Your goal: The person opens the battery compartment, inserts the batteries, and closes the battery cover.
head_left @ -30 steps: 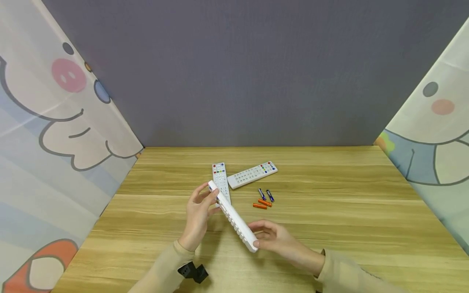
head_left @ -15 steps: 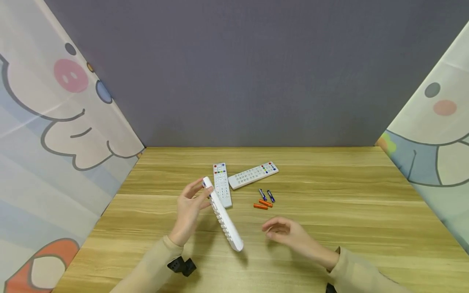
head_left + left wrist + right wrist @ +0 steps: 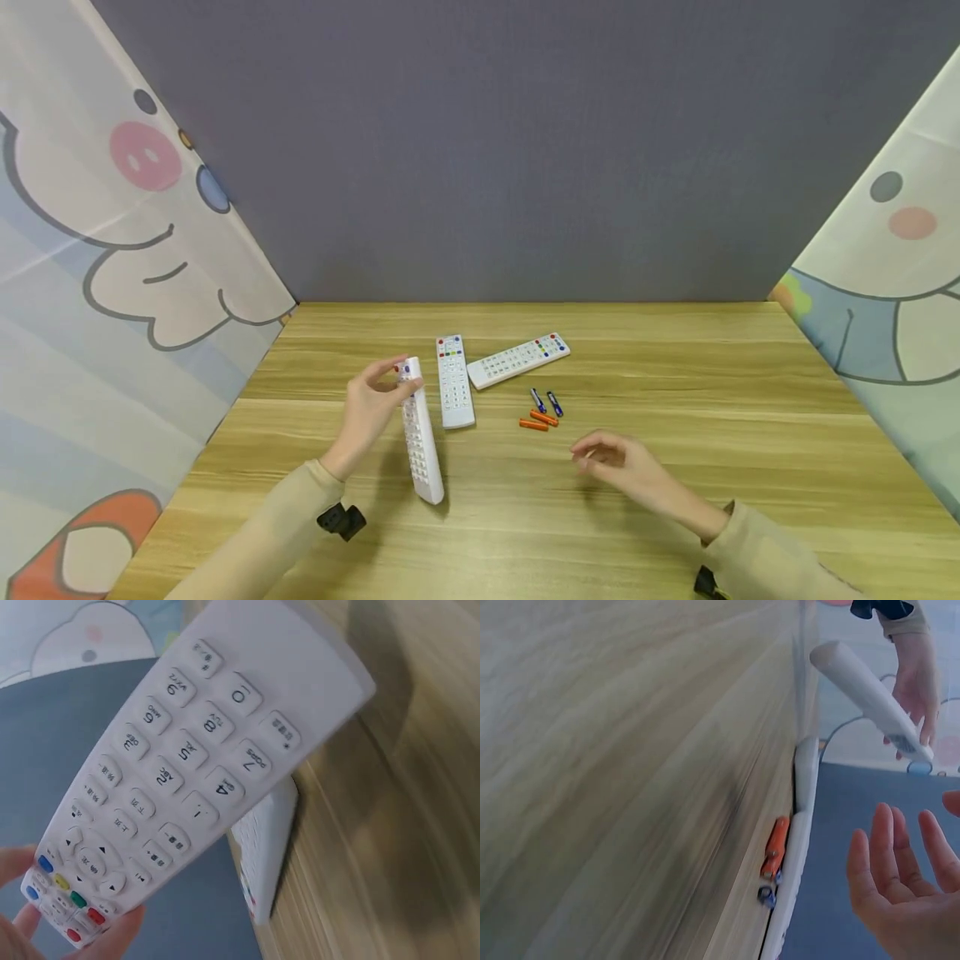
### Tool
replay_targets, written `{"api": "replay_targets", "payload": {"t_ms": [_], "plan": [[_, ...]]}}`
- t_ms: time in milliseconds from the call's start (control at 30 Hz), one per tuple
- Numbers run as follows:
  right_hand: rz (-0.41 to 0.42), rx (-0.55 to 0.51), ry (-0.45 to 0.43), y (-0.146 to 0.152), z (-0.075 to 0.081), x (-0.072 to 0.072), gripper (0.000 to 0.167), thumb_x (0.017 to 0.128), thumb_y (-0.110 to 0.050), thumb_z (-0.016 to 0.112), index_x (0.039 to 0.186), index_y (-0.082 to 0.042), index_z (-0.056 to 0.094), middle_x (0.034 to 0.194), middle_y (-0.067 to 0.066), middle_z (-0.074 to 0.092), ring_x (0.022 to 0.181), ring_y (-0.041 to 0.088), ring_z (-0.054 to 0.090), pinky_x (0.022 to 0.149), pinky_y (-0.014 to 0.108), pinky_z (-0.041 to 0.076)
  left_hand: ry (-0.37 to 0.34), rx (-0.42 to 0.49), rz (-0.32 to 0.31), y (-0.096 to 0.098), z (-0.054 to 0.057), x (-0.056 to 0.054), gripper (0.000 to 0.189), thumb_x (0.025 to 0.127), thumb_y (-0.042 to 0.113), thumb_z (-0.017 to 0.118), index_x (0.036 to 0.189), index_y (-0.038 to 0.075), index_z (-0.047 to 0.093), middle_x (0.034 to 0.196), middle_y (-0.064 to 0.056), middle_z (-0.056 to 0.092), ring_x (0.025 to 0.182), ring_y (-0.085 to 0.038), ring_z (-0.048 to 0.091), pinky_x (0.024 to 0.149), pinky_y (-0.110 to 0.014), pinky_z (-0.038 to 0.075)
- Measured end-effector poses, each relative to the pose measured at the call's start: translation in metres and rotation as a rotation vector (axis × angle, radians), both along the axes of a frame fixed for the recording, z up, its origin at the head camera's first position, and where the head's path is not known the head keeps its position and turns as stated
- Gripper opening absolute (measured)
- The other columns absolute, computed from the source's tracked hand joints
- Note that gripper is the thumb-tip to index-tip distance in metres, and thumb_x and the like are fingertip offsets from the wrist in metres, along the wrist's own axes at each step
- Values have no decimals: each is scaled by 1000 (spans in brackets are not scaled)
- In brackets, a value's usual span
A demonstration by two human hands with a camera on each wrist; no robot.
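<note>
My left hand (image 3: 375, 412) pinches a white remote control (image 3: 422, 442) by its top end, with the coloured buttons under the fingers. The remote hangs tilted above the table, its number keys (image 3: 195, 754) facing the left wrist camera. To the right, my right hand (image 3: 618, 467) hovers over the table with fingers loosely bent and nothing in them; the right wrist view shows its fingers (image 3: 885, 851) spread apart. Nearest to it lie two orange batteries (image 3: 534, 425) and two blue batteries (image 3: 555, 404).
A second white remote (image 3: 454, 383) lies buttons up just right of the held one. A third remote (image 3: 517, 361) lies slantwise, its lower end close against the second. A grey panel (image 3: 525, 167) stands along the back edge of the wooden table (image 3: 675, 375), with cartoon-print cloths (image 3: 90, 250) at both sides.
The right hand has let go of the remote's lower end and drawn away to the right. The left hand has carried the remote left and turned it more upright, its buttons now showing.
</note>
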State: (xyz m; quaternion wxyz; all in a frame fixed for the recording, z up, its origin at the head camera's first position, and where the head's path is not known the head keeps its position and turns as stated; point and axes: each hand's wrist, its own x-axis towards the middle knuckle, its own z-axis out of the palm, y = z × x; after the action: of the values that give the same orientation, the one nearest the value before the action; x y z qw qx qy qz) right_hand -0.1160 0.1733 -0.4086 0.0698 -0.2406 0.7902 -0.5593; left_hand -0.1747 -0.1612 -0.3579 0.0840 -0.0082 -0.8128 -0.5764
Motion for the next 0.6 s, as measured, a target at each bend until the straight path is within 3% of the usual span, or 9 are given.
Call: {"api": "replay_targets", "payload": {"t_ms": [67,333,500,600], "plan": [[-1,14,11,4,0,-1,21,85,-3,54,102,8,55,94,24,57,80,17,60,69,24,52,19,-57,-2,-6,-6,-7,42,73,11,71,112,2,57,110,-20,57,82,-28,62,58,-20,52],[-17,98,105,17,-2,-4,19,83,-2,56,100,8,57,93,21,60,77,17,60,67,23,52,138,-264,-27,-24,-3,-23,37,71,5,72,105,0,60,97,-25,61,74,-33,62,51,-23,52],[-46,244,184,23,-1,-5,18,82,-4,58,99,1,59,91,12,62,74,7,55,64,22,51,147,-352,-78,-38,-1,-36,37,73,8,70,108,1,59,96,-26,61,74,-33,62,47,-24,50],[-63,342,255,27,-1,-6,17,79,-4,61,97,-2,61,91,7,62,73,4,54,63,21,51,150,-402,-116,-46,-2,-42,35,75,7,68,109,2,59,88,-24,63,63,-23,62,42,-21,45]]}}
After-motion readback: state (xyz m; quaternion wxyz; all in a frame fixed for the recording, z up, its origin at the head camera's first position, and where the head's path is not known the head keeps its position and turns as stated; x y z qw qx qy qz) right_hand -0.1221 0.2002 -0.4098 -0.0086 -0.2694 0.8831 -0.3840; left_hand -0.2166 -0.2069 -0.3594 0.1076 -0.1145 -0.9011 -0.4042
